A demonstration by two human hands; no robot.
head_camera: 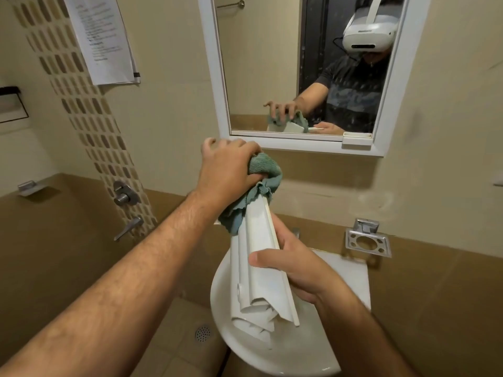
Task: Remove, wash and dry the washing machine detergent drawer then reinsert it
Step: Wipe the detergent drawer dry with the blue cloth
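Gripping a white detergent drawer above a white sink, the right hand curls its fingers round the drawer's middle. The left hand clutches a green cloth bunched over the drawer's upper end, below a wall mirror.

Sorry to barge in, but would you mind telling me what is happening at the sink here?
A person is drying a white detergent drawer over the white sink. The right hand grips the drawer around its middle and holds it tilted above the basin, while the left hand presses a bunched green cloth onto its upper end. A mirror above shows the same scene.
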